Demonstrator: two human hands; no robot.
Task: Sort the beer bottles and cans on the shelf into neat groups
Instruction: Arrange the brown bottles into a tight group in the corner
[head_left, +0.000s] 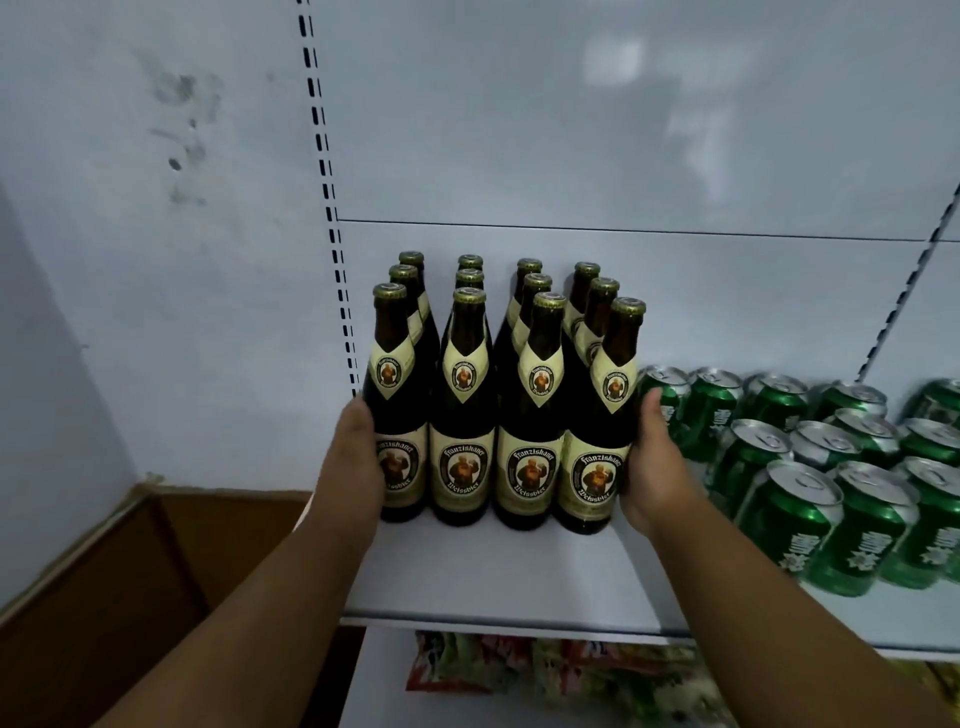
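The Franziskaner bottles (506, 395) already stand grouped in tidy rows on the shelf (493, 571), green cans (810, 467) beside them. The left hand (358, 447) and right hand (652, 457) press flat, straight-fingered, against the block's sides; little seems left.

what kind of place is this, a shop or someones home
Most likely a shop. A white metal retail shelf on slotted uprights holds identical beer bottles in rows beside ranks of green cans, with packaged goods on the shelf below.
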